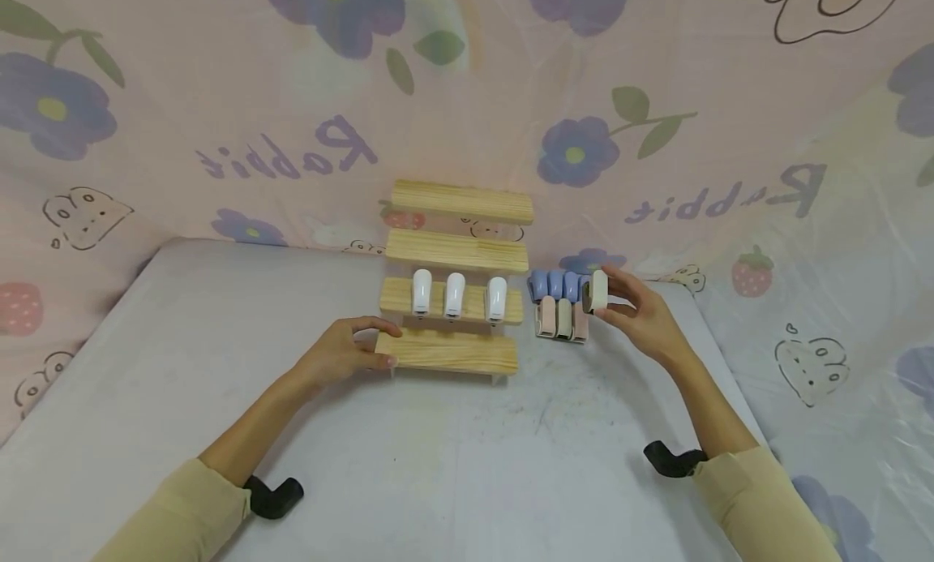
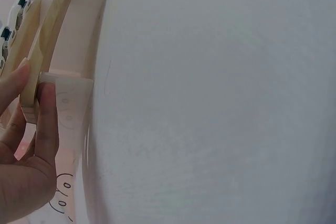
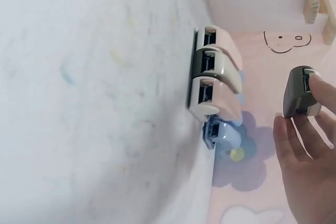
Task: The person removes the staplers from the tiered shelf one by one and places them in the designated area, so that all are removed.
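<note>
My left hand (image 1: 339, 351) pinches the left end of the lowest board of a wooden stepped rack (image 1: 452, 352). In the left wrist view, the thumb lies on one face of that board (image 2: 51, 30) and fingers on the other. Three white staplers (image 1: 455, 294) stand in a row on the board above. My right hand (image 1: 645, 315) holds a small cream and dark grey stapler (image 3: 298, 93) between thumb and fingers, raised beside a group of staplers. In that group, two pink staplers (image 1: 546, 316) flank a cream one (image 1: 564, 319), with several blue staplers (image 1: 555, 285) behind.
The rack's two upper boards (image 1: 461, 203) hold nothing. A white-covered table (image 1: 438, 481) lies under everything, with a patterned curtain (image 1: 467, 100) behind and at the sides. Black curved pieces (image 1: 273, 497) stick out at both sleeve cuffs.
</note>
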Motion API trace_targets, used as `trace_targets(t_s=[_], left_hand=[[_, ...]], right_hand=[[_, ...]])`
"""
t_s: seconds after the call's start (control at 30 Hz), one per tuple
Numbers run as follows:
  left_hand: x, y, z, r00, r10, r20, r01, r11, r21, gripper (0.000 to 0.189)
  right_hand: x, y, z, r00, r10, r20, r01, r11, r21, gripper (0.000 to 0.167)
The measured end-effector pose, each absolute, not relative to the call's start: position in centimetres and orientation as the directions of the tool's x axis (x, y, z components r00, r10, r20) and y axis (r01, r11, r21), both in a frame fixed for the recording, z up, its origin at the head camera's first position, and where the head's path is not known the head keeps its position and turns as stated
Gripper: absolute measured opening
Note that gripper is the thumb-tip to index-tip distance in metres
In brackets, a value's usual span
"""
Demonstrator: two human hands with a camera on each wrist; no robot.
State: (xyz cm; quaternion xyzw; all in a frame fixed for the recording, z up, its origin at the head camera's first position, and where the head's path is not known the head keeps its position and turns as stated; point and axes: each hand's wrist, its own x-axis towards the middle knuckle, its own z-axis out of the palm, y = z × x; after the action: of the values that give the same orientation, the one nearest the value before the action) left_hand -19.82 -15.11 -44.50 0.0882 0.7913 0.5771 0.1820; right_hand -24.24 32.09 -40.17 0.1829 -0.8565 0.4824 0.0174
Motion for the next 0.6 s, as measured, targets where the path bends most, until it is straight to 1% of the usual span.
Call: trace_targets(t_s=[0.2, 0.5, 0.6], left_hand=[[-19.8, -15.0, -44.5, -0.918, 0.343, -0.201, -0.083, 0.329, 0.941, 0.049], [-19.9, -15.1, -44.6, -0.924, 0.327, -0.198, -0.072, 0.358, 0.931, 0.046], [-19.9, -15.1, -44.5, -0.923, 0.334, -0.193, -0.067, 0.353, 0.933, 0.046]], right_hand=[[-24.1, 33.1, -41.3, -0.934, -0.294, 0.2, -0.322, 0.456, -0.83, 0.075], [-24.3, 34.3, -43.3, -0.921, -0.327, 0.214, -0.34, 0.4, -0.852, 0.067], [-24.4, 34.8, -43.9, -0.925, -0.323, 0.198, -0.326, 0.416, -0.849, 0.068]])
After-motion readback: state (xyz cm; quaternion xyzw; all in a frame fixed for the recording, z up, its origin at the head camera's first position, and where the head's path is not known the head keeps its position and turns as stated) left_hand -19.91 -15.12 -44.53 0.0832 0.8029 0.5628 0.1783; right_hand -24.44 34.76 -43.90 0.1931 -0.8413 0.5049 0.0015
